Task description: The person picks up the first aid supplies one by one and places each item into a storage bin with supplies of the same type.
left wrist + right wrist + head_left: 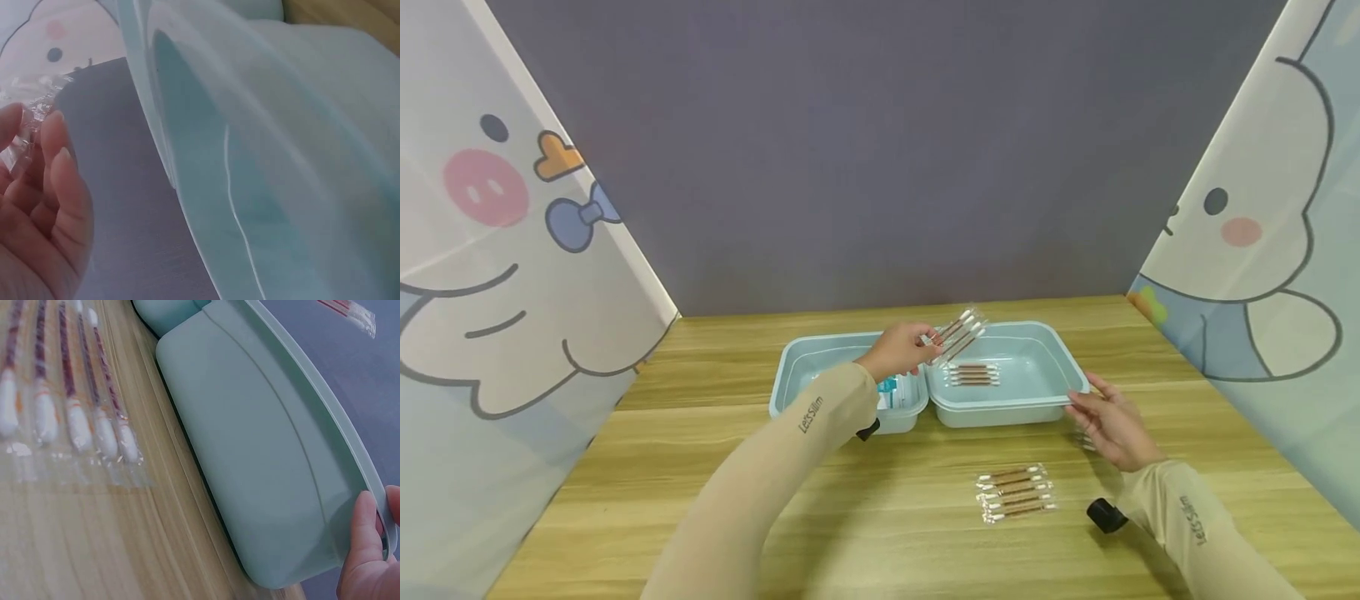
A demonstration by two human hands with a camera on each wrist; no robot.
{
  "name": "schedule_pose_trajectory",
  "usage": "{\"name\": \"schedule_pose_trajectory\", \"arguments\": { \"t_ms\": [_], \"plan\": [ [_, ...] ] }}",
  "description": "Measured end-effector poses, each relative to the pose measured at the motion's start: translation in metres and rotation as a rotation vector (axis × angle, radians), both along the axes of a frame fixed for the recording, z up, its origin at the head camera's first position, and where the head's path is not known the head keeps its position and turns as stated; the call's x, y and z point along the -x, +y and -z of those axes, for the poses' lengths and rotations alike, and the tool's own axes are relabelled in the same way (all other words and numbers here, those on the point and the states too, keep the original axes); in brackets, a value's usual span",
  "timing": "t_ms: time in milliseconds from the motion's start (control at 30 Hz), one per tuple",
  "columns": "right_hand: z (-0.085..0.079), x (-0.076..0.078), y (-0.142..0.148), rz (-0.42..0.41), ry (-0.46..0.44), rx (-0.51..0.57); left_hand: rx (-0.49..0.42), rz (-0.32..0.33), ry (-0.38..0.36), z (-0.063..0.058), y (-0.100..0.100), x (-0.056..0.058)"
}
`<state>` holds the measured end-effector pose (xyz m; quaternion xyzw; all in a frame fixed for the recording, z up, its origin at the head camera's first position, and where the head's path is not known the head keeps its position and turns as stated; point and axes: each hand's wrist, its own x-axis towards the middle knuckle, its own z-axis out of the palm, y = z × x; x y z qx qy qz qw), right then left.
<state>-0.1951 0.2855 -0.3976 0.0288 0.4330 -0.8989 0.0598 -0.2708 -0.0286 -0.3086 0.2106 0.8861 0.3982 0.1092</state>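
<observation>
One pale blue left bin (808,367) stands on the wooden surface (887,533), a white-and-teal packet (891,392) inside. My left grip (898,350), fingertips nearly together, pinches a clear swab sachet (958,336) over the left part of the right bin (1037,375). Inside that bin lies a second sachet (973,375); nearer me, loose sachets (1015,493) lie on the surface. My right grip (1112,425) is closed around the right bin's near-right corner rim.

Cartoon-printed panels (512,250) flank a grey wall (880,158) and wood-grain table (910,508).
</observation>
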Motion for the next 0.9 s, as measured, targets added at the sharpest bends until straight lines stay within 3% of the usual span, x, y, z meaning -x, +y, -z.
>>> {"name": "schedule_pose_trajectory", "arguments": {
  "t_ms": [200,400,633,900],
  "plan": [
    [-0.002,0.000,0.002,-0.005,0.034,0.009,0.065,0.016,-0.008,-0.007,0.009,0.001],
    [-0.003,0.000,0.002,-0.007,0.025,0.002,0.131,0.011,-0.031,-0.007,0.011,0.002],
    [-0.005,0.001,0.003,0.008,0.018,-0.001,0.172,-0.027,-0.096,-0.006,0.012,0.008],
    [0.001,-0.001,-0.001,0.000,0.023,-0.035,0.229,-0.008,-0.054,-0.006,0.009,0.004]
  ]
}}
